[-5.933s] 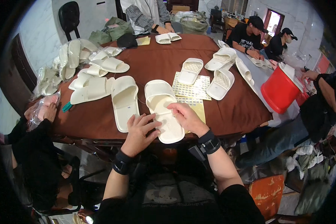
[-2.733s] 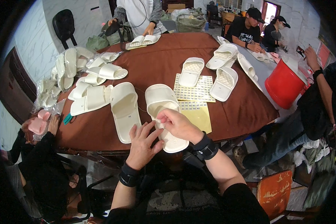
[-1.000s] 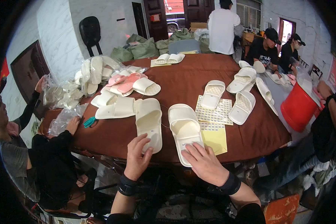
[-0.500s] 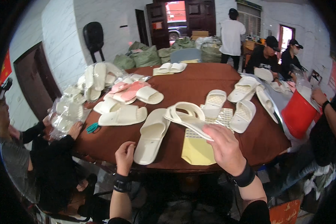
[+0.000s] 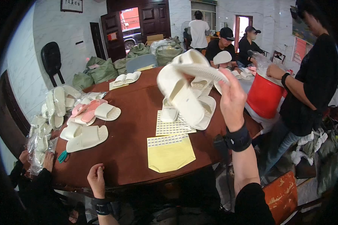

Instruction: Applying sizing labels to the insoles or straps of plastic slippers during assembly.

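Currently aloft: upper slipper [image 5: 201,70] and lower slipper [image 5: 186,105], both white, held above the table [image 5: 135,161], at one to two o'clock from its centre.
Right hand [image 5: 233,101]: closed on the upper slipper's near end, probably so the pair can hang freely; lower slipper seems hung from its mate, join too blurred to tell.
Right forearm [image 5: 246,165]: at four o'clock, pointing toward twelve, hand raised.
Left hand [image 5: 97,182]: at seven to eight, fingertips drawn together, narrow, nothing visible between.
Label sheet [image 5: 171,159]: flat at five, presumably for easy reach.
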`<action>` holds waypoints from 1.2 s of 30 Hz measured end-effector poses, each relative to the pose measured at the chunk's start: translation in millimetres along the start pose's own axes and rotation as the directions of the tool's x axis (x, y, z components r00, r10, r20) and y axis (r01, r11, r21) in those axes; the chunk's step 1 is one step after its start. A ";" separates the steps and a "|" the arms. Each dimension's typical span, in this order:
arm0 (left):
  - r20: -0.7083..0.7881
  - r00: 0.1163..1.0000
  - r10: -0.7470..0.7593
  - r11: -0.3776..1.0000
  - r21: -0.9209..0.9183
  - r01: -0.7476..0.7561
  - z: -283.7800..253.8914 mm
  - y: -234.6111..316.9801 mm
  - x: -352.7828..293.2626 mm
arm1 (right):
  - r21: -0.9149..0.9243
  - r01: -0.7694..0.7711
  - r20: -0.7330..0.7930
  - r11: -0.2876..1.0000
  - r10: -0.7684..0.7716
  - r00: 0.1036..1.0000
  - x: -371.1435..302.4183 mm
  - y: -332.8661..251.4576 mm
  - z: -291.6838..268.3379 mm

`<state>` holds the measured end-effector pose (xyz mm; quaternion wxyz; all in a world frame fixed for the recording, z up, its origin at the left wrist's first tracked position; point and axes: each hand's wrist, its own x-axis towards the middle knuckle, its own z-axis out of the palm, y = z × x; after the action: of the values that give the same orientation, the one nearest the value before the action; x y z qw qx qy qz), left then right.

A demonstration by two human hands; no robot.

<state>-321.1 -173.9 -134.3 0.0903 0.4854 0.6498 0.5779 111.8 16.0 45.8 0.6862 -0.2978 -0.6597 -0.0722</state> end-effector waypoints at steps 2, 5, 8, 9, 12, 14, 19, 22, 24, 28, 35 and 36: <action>-0.013 0.999 -0.040 0.997 -0.063 0.039 0.8 1.0 -0.5 | -0.122 0.016 -0.048 0.992 -0.022 0.999 5.9 28.7 -3.6; -0.013 0.999 -0.034 0.999 -0.035 0.033 1.5 3.3 -1.6 | -0.247 -0.043 -0.047 0.968 0.033 0.998 -7.4 87.3 -8.0; 0.023 1.000 -0.018 0.996 0.082 0.016 1.0 2.4 0.8 | -0.534 0.015 0.271 0.845 0.154 0.950 -46.8 149.5 -3.6; 0.017 1.000 -0.018 0.996 0.086 0.017 -2.0 0.4 1.4 | -0.531 0.015 0.312 0.847 0.178 0.933 -67.8 157.6 -0.5; 0.066 0.997 0.042 0.994 0.093 -0.049 -8.7 -1.6 2.8 | -0.488 -0.037 0.416 0.872 0.270 0.868 -91.9 131.9 -6.1; 0.169 0.981 -0.100 0.995 0.005 0.100 -12.2 13.1 12.1 | -0.465 -0.078 0.519 0.882 0.342 0.784 -102.8 118.2 -11.5; 0.214 0.971 -0.107 0.986 0.151 0.076 -24.1 19.3 48.8 | -0.396 -0.001 0.592 0.918 0.256 0.764 -114.7 78.1 -21.8; 0.261 0.958 0.117 0.945 0.267 -0.189 -29.4 -1.1 88.6 | -0.342 0.051 0.691 0.938 0.214 0.690 -119.2 61.7 -28.4; 0.259 0.953 0.155 0.919 0.315 -0.236 -31.1 -18.6 116.4 | -0.319 0.048 0.708 0.947 0.204 0.676 -123.3 53.1 -32.6; 0.247 0.938 0.243 0.803 0.491 -0.338 -40.3 -65.0 170.8 | -0.274 -0.013 0.728 0.962 0.216 0.651 -144.9 53.2 -32.6; 0.142 0.989 -0.035 0.810 0.583 -0.055 -34.3 -102.8 218.9 | -0.293 -0.043 0.688 0.955 0.242 0.685 -169.1 56.8 -30.2; 0.165 0.986 -0.031 0.824 0.562 -0.069 -31.0 -102.1 224.1 | -0.300 -0.054 0.677 0.952 0.253 0.691 -166.1 54.8 -29.8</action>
<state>-510.8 -15.5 -110.8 -0.0092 0.5434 0.7770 0.3175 144.7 -3.4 -127.5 0.3390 -0.4432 -0.8296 0.0210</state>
